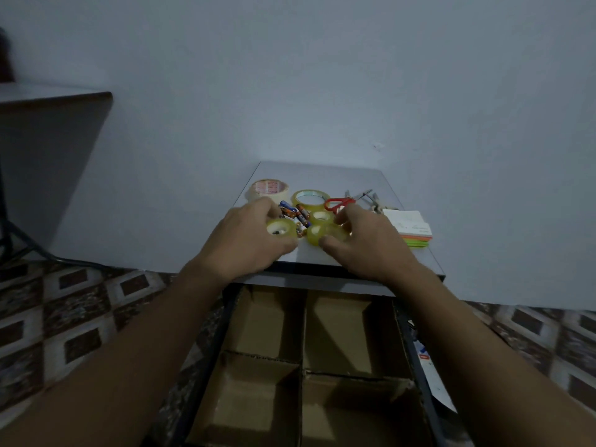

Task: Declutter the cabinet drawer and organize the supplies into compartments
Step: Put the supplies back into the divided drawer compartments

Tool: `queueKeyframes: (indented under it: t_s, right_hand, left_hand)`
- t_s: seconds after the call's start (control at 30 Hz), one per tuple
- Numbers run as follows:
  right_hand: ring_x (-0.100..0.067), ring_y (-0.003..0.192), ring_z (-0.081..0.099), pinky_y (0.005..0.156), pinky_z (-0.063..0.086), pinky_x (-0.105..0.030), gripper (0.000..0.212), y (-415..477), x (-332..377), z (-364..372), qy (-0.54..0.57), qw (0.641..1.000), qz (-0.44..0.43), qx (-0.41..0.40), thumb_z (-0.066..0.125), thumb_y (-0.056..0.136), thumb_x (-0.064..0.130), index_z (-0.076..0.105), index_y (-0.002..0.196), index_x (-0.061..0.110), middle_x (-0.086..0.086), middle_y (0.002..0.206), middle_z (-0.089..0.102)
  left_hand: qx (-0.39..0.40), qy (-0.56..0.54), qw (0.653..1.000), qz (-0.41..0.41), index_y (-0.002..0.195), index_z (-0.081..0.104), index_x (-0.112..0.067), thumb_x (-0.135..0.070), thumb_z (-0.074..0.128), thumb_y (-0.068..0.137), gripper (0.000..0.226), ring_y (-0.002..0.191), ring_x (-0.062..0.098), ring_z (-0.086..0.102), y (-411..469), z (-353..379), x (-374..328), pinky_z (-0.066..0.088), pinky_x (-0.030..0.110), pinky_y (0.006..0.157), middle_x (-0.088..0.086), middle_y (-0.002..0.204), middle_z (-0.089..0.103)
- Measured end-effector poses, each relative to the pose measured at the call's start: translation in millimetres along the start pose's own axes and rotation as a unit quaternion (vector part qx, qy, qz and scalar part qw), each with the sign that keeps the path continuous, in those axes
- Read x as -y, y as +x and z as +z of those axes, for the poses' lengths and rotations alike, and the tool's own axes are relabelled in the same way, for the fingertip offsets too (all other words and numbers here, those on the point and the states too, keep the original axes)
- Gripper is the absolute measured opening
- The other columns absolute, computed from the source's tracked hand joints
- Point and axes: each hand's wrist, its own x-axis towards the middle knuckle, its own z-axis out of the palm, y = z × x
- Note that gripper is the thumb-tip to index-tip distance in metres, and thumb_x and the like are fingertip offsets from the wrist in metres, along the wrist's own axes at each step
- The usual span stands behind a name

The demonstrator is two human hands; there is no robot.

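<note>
Supplies lie on the grey cabinet top (354, 182). My left hand (248, 240) grips a small yellowish tape roll (281, 228) at the top's left front. Beside it, my right hand (367, 240) grips another small yellowish tape roll (325, 235). A third small roll (320, 216) and several batteries (295, 214) lie just behind them. Farther back sit a wide whitish tape roll (269, 188), a larger clear tape ring (310, 198) and red-handled scissors (338, 203). Below the top, the open drawer (416, 350) holds cardboard compartments (303, 366) with nothing visible inside.
A stack of sticky notes (414, 229) lies at the cabinet top's right edge, with small metal items (371, 198) behind it. Papers (432, 372) stick out along the drawer's right side. A dark table (54, 101) stands to the left over patterned floor tiles.
</note>
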Motion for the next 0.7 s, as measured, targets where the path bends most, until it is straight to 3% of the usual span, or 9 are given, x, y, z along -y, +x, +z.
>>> queueKeyframes:
  t_s: [0.17, 0.27, 0.37, 0.47, 0.53, 0.7]
  right_hand:
    - [-0.011, 0.090, 0.057, 0.071, 0.050, -0.027, 0.039, -48.4, -9.3, 4.5, 0.043, 0.998, 0.016, 0.037, 0.064, 0.087, 0.052, 0.056, 0.115, 0.025, 0.006, 0.102, 0.060]
    - [-0.001, 0.084, 0.055, 0.065, 0.043, -0.017, 0.033, -71.2, -22.2, 14.3, 0.055, 0.993, 0.034, 0.095, 0.065, 0.088, 0.051, 0.055, 0.110, 0.030, 0.013, 0.096, 0.058]
    - [-0.002, 0.079, 0.057, 0.064, 0.045, -0.018, 0.024, -86.0, -36.7, 25.5, 0.051, 0.986, 0.064, 0.147, 0.067, 0.087, 0.047, 0.055, 0.100, 0.031, 0.012, 0.089, 0.058]
    - [-0.004, 0.076, 0.058, 0.062, 0.045, -0.018, 0.019, -91.9, -49.2, 35.9, 0.030, 0.980, 0.085, 0.177, 0.068, 0.088, 0.043, 0.056, 0.093, 0.028, 0.009, 0.087, 0.060]
    - [-0.004, 0.075, 0.059, 0.061, 0.046, -0.016, 0.015, -93.6, -55.6, 41.9, 0.026, 0.975, 0.103, 0.196, 0.068, 0.089, 0.037, 0.057, 0.092, 0.027, 0.008, 0.088, 0.060]
    - [-0.003, 0.074, 0.059, 0.057, 0.041, -0.013, 0.011, -93.0, -72.1, 59.7, -0.009, 0.964, 0.106, 0.243, 0.063, 0.093, 0.035, 0.058, 0.092, 0.025, 0.008, 0.086, 0.059]
  left_hand:
    - [0.061, -0.030, 0.998, 0.004, 0.095, 0.055, -0.030, -0.042, 0.077, 0.077, 0.030, 0.084, 0.007, 0.058, -38.4, 20.6, -9.2, 0.052, 0.031, 0.070, -0.010, 0.096, 0.059]
    - [0.115, -0.029, 0.993, -0.003, 0.091, 0.056, -0.033, -0.043, 0.076, 0.080, 0.025, 0.087, 0.008, 0.057, -54.0, 39.6, -8.4, 0.057, 0.035, 0.076, -0.010, 0.102, 0.055]
    - [0.148, -0.013, 0.989, 0.003, 0.090, 0.059, -0.033, -0.044, 0.074, 0.081, 0.021, 0.090, 0.007, 0.055, -62.2, 58.9, -4.9, 0.056, 0.038, 0.081, -0.011, 0.101, 0.054]
    - [0.167, -0.001, 0.985, 0.038, 0.086, 0.061, -0.030, -0.045, 0.070, 0.085, 0.017, 0.092, 0.004, 0.049, -67.9, 75.7, -3.4, 0.050, 0.032, 0.081, -0.013, 0.098, 0.053]
    - [0.174, 0.012, 0.982, 0.073, 0.089, 0.063, -0.028, -0.043, 0.066, 0.089, 0.015, 0.096, 0.003, 0.046, -71.4, 86.9, -3.6, 0.047, 0.028, 0.083, -0.014, 0.099, 0.054]
    - [0.177, 0.031, 0.976, 0.125, 0.113, 0.065, -0.027, -0.037, 0.063, 0.094, 0.022, 0.114, 0.003, 0.042, -71.4, 120.1, 2.7, 0.041, 0.023, 0.094, -0.015, 0.127, 0.044]
